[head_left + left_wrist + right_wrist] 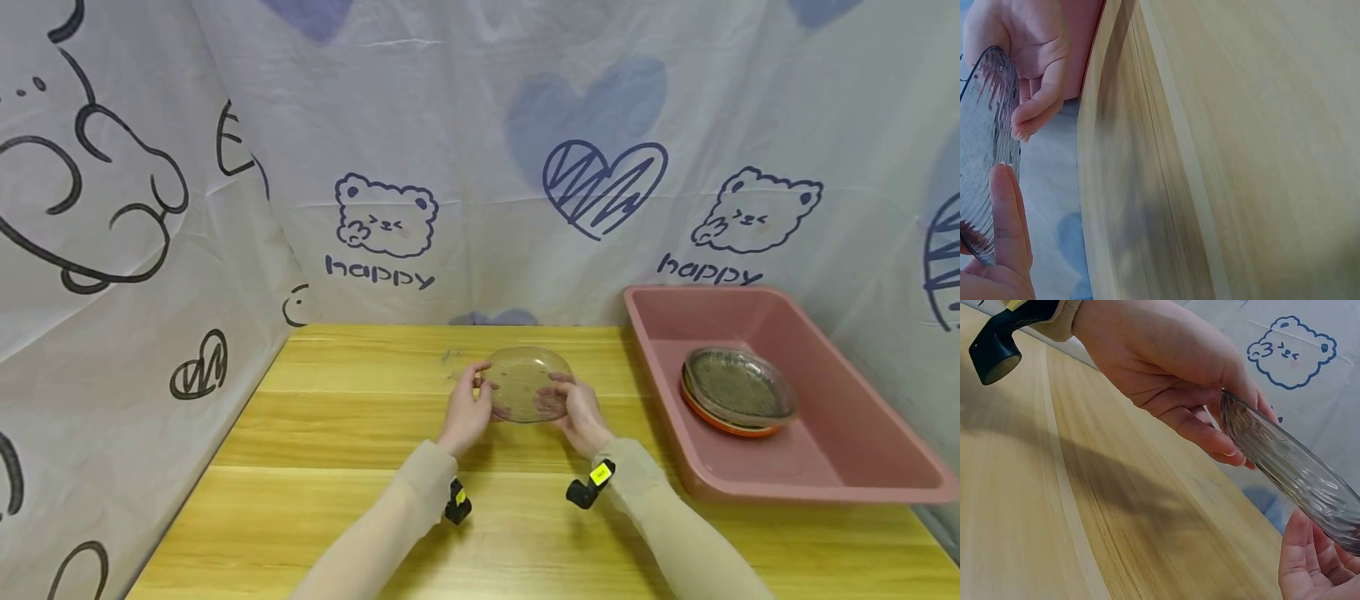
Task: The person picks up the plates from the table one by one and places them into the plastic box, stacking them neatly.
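A clear glass plate (527, 379) with a ridged underside is held up over the wooden table, tilted. My left hand (470, 407) grips its left edge, the thumb on the near side and fingers beneath. At the right edge my right hand (578, 410) pinches the rim, its fingers showing through the glass. In the left wrist view the plate (985, 144) appears edge-on between both hands. The right wrist view shows the plate's ridged side (1291, 469), with the right hand (1179, 381) at its upper end and the left hand (1316, 562) below.
On the right of the table (337, 500) stands a pink basin (825, 467). Inside it, a clear glass dish (738, 385) sits on an orange-rimmed plate (723, 421). A printed cloth (480, 167) hangs behind the table and along its left side.
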Available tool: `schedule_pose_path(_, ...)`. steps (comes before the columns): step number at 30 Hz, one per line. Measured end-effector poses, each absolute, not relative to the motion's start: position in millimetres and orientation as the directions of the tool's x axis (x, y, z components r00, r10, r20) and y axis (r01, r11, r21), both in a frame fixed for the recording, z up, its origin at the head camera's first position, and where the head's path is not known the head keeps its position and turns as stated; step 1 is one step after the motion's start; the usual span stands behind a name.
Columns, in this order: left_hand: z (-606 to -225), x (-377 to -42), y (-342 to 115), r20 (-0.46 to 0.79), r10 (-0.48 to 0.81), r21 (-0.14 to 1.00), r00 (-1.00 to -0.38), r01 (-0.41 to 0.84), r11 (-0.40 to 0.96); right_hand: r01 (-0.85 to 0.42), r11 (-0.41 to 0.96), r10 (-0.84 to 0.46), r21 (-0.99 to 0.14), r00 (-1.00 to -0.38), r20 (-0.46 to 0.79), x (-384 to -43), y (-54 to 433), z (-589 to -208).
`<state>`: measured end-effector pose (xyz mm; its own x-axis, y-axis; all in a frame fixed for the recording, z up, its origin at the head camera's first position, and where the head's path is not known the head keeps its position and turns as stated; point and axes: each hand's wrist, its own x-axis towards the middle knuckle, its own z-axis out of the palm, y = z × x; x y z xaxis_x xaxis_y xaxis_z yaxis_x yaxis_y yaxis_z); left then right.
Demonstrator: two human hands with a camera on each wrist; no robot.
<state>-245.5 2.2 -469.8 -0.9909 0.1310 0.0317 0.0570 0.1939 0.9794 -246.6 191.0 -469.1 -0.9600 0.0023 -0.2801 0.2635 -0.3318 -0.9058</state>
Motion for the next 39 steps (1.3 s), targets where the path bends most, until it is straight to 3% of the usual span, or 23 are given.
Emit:
schedule_pose_path(18, -458, -242, 0, 0.018, 0.134, 0.986, -0.991, 0.04, 0.164, 0.264, -0.333, 0.021, -0.905, -0.958, -0.288, -243, 196, -460)
schedule_pose_path(31, -465, -252, 5, 0.038, 0.09, 0.993, -0.995, 0.048, 0.108, 0.249, -0.368, 0.028, -0.896, -0.96, -0.278, -242, 204, -435)
schedule_pose_path(39, -459, -252, 11, 0.062, 0.136, 0.987, -0.989, 0.081, 0.137, 0.24, -0.378, 0.026, -0.894, -0.963, -0.27, -246, 213, -416)
